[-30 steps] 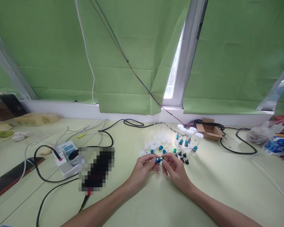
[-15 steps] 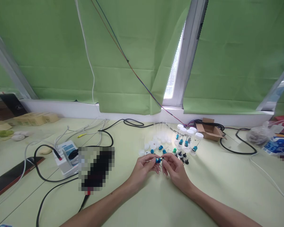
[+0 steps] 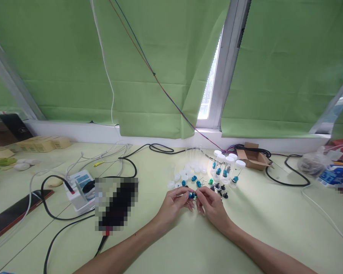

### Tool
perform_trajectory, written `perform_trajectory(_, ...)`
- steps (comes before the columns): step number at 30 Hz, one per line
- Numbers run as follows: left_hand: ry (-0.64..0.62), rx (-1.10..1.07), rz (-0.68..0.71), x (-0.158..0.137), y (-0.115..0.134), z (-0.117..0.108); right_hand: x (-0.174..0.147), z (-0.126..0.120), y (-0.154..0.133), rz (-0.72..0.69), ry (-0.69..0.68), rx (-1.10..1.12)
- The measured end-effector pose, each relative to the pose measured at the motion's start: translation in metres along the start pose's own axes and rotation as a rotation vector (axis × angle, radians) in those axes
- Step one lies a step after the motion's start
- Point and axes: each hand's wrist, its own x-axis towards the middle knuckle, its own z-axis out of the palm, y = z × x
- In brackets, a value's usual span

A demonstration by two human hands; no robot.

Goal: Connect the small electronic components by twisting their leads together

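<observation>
Between my two hands is a small blue metal part (image 3: 191,195) with a dark end on its right. My left hand (image 3: 175,203) pinches its left side, and a thin rod seems to stick out past those fingers. My right hand (image 3: 212,203) pinches the dark end, which the fingertips mostly cover. Just beyond the hands lie more blue parts (image 3: 199,183), a green part (image 3: 210,181) and several black knob-like pieces (image 3: 225,195). Clear tubes with white caps (image 3: 240,164) stand behind on the right, each with a blue part inside.
Empty clear tubes (image 3: 194,158) and loose white caps (image 3: 170,185) are farther back. An open cardboard box (image 3: 253,160) sits near the wall. On the left are a white power strip (image 3: 79,192), a pixelated dark object (image 3: 117,205) and black cables (image 3: 54,217).
Both hands stay in nearly the same place. The blue part between the fingertips has shifted very slightly; nothing else has visibly moved.
</observation>
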Motion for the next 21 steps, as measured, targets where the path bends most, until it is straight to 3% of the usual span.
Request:
perform_trajectory(15,0.044,-0.052,-0.021,0.0009,0.0001,-0.0009,0.0002,0.0016,-0.0014,-0.065,-0.018,0.088)
perform_trajectory(21,0.021,-0.033,-0.003,0.0013,-0.003,-0.0031,0.0005,0.0008,0.0004,-0.028,-0.017,0.08)
